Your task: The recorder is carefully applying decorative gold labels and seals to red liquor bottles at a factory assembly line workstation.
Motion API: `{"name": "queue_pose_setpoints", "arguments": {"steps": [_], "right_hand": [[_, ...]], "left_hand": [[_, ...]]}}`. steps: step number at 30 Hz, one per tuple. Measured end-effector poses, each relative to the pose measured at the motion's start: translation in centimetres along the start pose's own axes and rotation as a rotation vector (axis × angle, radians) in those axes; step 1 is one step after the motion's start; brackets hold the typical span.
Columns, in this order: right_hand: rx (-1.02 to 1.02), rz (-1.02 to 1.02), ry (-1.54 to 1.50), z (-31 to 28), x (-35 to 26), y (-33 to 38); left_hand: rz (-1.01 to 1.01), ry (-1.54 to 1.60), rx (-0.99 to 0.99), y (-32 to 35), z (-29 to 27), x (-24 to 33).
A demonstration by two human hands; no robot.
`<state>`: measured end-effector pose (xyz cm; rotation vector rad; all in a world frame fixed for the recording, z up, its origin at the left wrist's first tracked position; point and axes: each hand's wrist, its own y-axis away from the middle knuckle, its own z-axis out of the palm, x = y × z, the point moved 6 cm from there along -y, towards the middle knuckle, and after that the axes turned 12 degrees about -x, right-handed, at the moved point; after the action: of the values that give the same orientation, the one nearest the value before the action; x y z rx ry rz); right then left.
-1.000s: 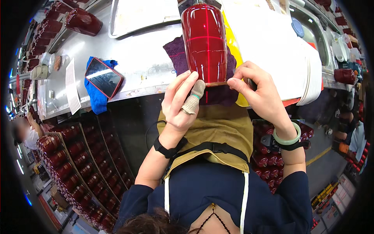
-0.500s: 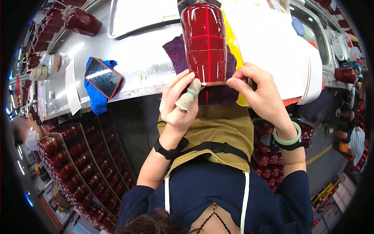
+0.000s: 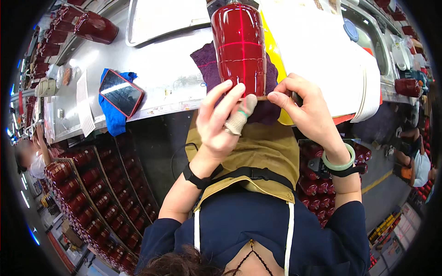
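A glossy dark-red bottle [image 3: 239,46] lies with its base toward me, a bright red light cross on its side. It rests on a dark purple cloth [image 3: 207,64]. A thin copper-coloured band edges the base. My left hand [image 3: 221,122] has its fingers stretched apart against the base end, and its thumb, in a knitted finger cover [image 3: 238,120], lies at the band. My right hand [image 3: 306,103] pinches with thumb and forefinger at the band's right end; what lies between the tips is too small to tell. Something dark shows inside its curled fingers.
Left on the metal bench [image 3: 170,92] lie a phone [image 3: 121,93] on a blue cloth [image 3: 115,122], a white strip sheet [image 3: 84,103] and another red bottle [image 3: 95,27]. White sheets [image 3: 322,60] cover a yellow one at right. Racks of red bottles [image 3: 92,193] stand below; other people are at both sides.
My left hand has slid right along the bottle's base, its fingers spreading and its covered thumb moving toward my right hand. The right hand stays in place.
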<state>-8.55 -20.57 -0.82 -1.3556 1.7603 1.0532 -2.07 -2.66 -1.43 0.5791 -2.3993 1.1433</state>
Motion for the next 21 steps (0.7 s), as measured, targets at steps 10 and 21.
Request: {"name": "queue_pose_setpoints", "arguments": {"steps": [10, 21], "right_hand": [[0.005, -0.061, 0.009, -0.1, -0.8, 0.0], [0.027, -0.055, 0.036, -0.4, -0.9, 0.2]], "left_hand": [[-0.049, 0.051, 0.049, 2.1, 0.0, -2.4], [-0.008, -0.075, 0.007, 1.4, -0.2, -0.8]]}}
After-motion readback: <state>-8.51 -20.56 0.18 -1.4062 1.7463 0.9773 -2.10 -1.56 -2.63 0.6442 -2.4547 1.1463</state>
